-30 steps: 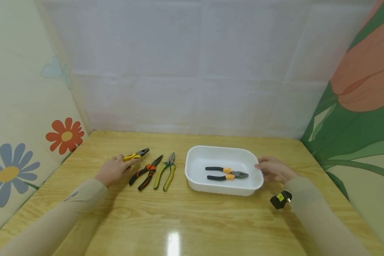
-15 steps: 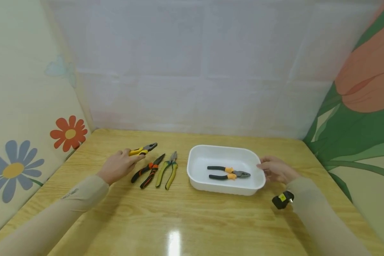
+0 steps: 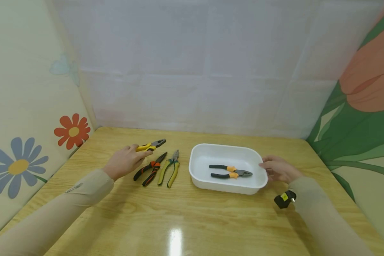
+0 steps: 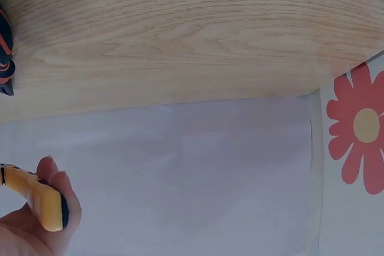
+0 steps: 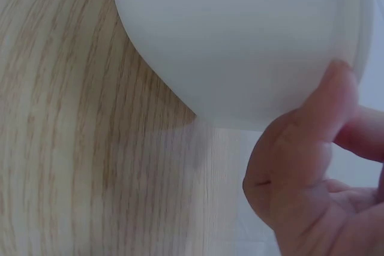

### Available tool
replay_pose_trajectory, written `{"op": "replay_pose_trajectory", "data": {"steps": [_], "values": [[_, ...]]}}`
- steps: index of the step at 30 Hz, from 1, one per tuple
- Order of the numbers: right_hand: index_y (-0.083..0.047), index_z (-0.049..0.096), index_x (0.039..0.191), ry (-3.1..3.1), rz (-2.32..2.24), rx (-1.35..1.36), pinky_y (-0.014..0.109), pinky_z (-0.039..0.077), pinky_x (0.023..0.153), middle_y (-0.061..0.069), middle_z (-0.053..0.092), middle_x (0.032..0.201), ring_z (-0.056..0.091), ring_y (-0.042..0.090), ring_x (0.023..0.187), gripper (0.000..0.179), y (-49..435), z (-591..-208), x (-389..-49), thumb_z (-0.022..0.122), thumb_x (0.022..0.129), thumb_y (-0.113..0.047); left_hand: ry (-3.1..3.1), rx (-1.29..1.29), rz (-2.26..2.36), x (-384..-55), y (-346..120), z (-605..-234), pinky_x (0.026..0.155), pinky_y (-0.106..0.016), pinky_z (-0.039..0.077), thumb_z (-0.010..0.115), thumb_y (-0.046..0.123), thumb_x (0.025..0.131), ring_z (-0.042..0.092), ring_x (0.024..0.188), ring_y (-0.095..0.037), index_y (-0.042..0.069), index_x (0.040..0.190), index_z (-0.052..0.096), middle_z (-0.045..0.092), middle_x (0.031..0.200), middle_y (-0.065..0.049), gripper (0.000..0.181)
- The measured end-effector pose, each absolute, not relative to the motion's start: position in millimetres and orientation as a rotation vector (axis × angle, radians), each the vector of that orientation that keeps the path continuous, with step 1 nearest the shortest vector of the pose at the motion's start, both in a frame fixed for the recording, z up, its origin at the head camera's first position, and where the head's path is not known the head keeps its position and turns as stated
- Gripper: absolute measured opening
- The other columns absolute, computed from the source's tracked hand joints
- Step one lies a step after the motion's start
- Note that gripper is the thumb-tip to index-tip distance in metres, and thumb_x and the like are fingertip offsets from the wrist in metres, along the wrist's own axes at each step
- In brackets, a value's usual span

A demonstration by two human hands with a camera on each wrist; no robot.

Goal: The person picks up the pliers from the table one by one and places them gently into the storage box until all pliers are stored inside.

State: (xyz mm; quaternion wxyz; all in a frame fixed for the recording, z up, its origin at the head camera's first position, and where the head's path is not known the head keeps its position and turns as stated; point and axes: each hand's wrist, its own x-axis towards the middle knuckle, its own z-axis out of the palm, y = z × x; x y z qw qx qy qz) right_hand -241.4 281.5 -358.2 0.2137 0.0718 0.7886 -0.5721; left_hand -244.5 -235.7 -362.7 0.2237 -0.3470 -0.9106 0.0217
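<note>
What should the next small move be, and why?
Probably carry the yellow-black metal pliers toward the white rectangular plastic tray: the left hand grips them, the right hand holds the tray's rim, and black-orange metal pliers lie inside.

Head view: near side, above, facing far and down over table (image 3: 217, 220). Left wrist view: close, inverted, facing far sheet (image 3: 192, 78); shares red flower (image 3: 73, 132) with head view. Right wrist view: closest, on right end of white tray (image 3: 224, 187), likewise shared.
</note>
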Motion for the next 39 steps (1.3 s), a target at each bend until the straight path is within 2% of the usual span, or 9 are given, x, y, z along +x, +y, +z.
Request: {"op": "replay_pose_trajectory", "data": {"steps": [11, 18, 25, 32, 39], "values": [[0.004, 0.044, 0.114, 2.185, -1.587, 0.202, 0.028, 0.051, 0.066, 0.006, 0.051, 0.096, 0.052, 0.017, 0.080, 0.021, 283, -358, -243, 0.051, 0.099, -0.009, -2.473, -1.032, 0.066, -248, -229, -359, 0.057, -0.044, 0.055, 0.072, 0.010, 0.088, 0.061, 0.070, -0.037, 0.014, 0.124, 0.066, 0.061, 0.101, -0.029, 0.037], [0.006, 0.042, 0.118, 2.188, -1.582, 0.213, 0.029, 0.051, 0.067, 0.006, 0.051, 0.096, 0.052, 0.018, 0.081, 0.025, 283, -358, -243, 0.051, 0.099, -0.009, -2.428, -1.078, 0.084, -253, -217, -354, 0.050, -0.040, 0.053, 0.073, 0.010, 0.087, 0.061, 0.071, -0.035, 0.015, 0.125, 0.066, 0.060, 0.104, -0.027, 0.039], [0.009, 0.040, 0.123, 2.198, -1.572, 0.215, 0.030, 0.052, 0.069, 0.008, 0.052, 0.100, 0.053, 0.019, 0.083, 0.032, 281, -356, -241, 0.051, 0.099, -0.009, -2.396, -1.139, 0.199, -252, -207, -347, 0.051, -0.039, 0.052, 0.075, 0.013, 0.086, 0.058, 0.068, -0.033, 0.017, 0.128, 0.064, 0.056, 0.112, -0.026, 0.043], [0.007, 0.041, 0.120, 2.202, -1.575, 0.210, 0.029, 0.051, 0.067, 0.008, 0.051, 0.099, 0.053, 0.018, 0.082, 0.028, 281, -357, -241, 0.051, 0.099, -0.009, -2.321, -1.197, 0.250, -258, -196, -348, 0.052, -0.038, 0.053, 0.071, 0.014, 0.090, 0.059, 0.067, -0.032, 0.018, 0.129, 0.063, 0.055, 0.119, -0.021, 0.040], [0.007, 0.041, 0.121, 2.206, -1.566, 0.226, 0.029, 0.050, 0.067, 0.008, 0.050, 0.101, 0.053, 0.018, 0.083, 0.030, 281, -357, -241, 0.051, 0.099, -0.011, -2.277, -1.253, 0.282, -263, -187, -348, 0.051, -0.036, 0.052, 0.078, 0.011, 0.082, 0.059, 0.067, -0.030, 0.019, 0.128, 0.064, 0.056, 0.116, -0.021, 0.048]]}}
